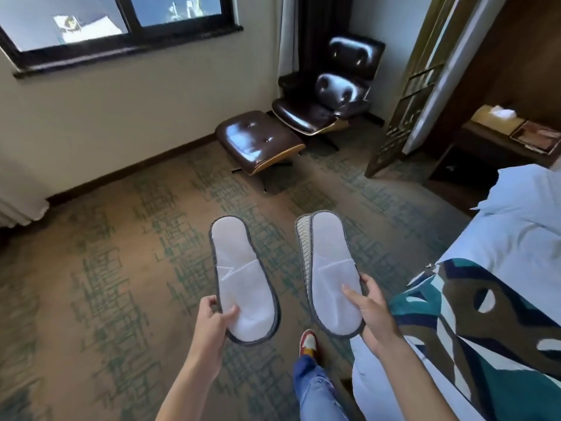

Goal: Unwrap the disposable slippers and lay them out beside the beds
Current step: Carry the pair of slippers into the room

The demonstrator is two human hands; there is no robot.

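Note:
My left hand (212, 322) grips the toe end of one white disposable slipper (239, 268) with a grey edge, held flat above the carpet with its heel pointing away. My right hand (368, 308) holds two more white slippers (329, 268) stacked together; the patterned sole of the lower one (302, 238) peeks out at the left. No wrapping shows on them. The bed (516, 238), with white linen and a patterned runner (485, 329), lies just to the right of my right hand.
A dark leather lounge chair (337, 92) and its footstool (258, 141) stand by the far wall under the window. A wooden bedside table (498, 132) is at the right. Patterned carpet (106, 268) stretches left. My leg and shoe (308, 341) are below the slippers.

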